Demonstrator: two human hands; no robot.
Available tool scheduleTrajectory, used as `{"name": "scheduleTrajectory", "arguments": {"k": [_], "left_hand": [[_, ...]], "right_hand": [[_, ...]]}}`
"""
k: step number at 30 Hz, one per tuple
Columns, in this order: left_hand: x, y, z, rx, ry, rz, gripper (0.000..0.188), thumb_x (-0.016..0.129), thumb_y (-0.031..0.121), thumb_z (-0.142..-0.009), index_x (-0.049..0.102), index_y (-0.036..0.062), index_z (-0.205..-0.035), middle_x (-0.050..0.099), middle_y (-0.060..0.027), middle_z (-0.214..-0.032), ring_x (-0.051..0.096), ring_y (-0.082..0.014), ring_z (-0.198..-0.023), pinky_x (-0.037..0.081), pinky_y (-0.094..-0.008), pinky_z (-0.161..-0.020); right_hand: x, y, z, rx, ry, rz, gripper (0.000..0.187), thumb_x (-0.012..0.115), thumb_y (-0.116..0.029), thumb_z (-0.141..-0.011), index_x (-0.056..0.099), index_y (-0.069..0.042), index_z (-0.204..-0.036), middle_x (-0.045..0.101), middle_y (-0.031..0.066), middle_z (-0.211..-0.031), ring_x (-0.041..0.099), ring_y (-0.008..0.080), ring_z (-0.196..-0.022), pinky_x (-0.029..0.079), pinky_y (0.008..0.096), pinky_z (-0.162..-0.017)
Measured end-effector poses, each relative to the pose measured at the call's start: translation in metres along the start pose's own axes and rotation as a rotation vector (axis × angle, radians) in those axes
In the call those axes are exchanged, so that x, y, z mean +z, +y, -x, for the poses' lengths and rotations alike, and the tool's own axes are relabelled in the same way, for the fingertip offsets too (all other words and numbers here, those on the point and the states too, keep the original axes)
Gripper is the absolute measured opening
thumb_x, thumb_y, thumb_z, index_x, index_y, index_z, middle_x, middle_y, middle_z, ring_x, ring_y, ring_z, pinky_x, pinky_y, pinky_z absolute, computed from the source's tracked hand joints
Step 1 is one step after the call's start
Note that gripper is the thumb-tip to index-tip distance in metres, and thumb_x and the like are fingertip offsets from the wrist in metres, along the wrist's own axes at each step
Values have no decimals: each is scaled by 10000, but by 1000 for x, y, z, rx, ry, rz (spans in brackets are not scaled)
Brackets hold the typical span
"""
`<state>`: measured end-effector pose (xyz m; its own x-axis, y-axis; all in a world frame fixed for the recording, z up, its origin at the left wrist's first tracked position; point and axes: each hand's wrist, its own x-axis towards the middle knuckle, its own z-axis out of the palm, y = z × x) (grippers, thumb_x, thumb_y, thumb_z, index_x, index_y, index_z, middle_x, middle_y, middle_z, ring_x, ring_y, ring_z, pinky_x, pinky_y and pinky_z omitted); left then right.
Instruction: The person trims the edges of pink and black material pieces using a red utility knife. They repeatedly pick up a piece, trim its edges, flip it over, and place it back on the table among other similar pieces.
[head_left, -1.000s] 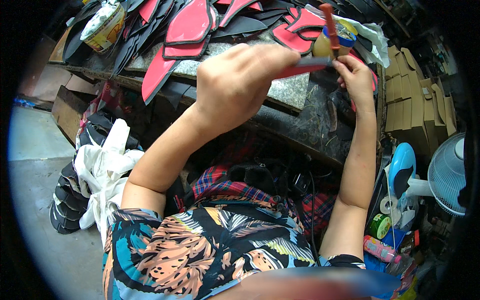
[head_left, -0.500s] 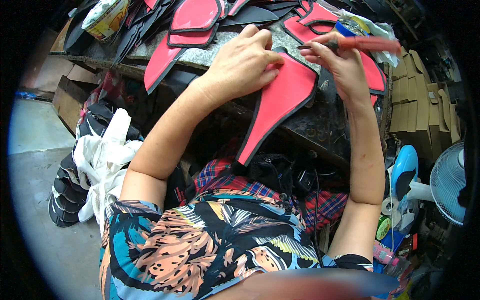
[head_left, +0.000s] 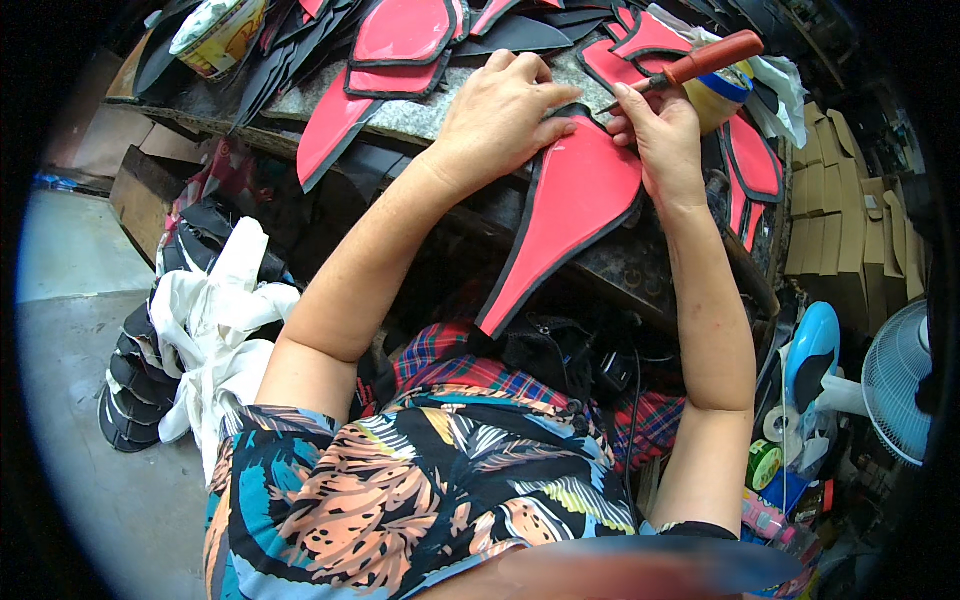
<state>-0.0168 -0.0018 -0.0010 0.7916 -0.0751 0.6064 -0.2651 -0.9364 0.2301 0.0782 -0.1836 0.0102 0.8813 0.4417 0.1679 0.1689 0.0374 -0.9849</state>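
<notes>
A red, shiny shoe-upper piece (head_left: 578, 195) with black edging hangs over the front edge of the workbench, its narrow end pointing down toward me. My left hand (head_left: 505, 108) is closed on its upper end, the thumb lying on the red face and the other fingers curled over the bench top. In my right hand (head_left: 660, 135) I grip a red-handled tool (head_left: 712, 58) with a thin dark shaft, like an awl. Its tip is down by the piece's black upper edge; whether it touches is hard to see.
More red pieces (head_left: 402, 35) and dark sheets (head_left: 515, 36) lie across the workbench (head_left: 625, 265). A blue-rimmed tub (head_left: 725, 92) stands behind my right hand. Cardboard boxes (head_left: 845, 200) and a fan (head_left: 898, 375) are at right; white cloth (head_left: 225, 320) lies over black shoe parts at left.
My right hand has moved left and down, bringing the tool's tip to the piece's upper edge. The tool's handle now tilts upward. My left hand still holds the piece.
</notes>
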Motion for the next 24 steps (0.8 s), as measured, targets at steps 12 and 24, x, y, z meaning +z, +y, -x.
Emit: {"name": "scheduleTrajectory", "arguments": {"k": [12,24], "left_hand": [[0,-1,0,49,13,42,247,753,339,-837,778,202,-1041,646,-52,-1009,589,-258,-992,505,-381,-857],[0,-2,1,69,29,69,203,756,316,-828,788,191,-985,655,-50,-997,604,-263,-970,520,-388,-822]], "right_hand": [[3,0,1,15,-8,108,153,689,-139,-943,585,-30,-969,659,54,-782,660,111,-639,531,241,-552],[5,-1,2,2,27,-141,105,669,-141,-971,590,-72,-954,661,25,-831,624,78,-642,494,197,-533]]}}
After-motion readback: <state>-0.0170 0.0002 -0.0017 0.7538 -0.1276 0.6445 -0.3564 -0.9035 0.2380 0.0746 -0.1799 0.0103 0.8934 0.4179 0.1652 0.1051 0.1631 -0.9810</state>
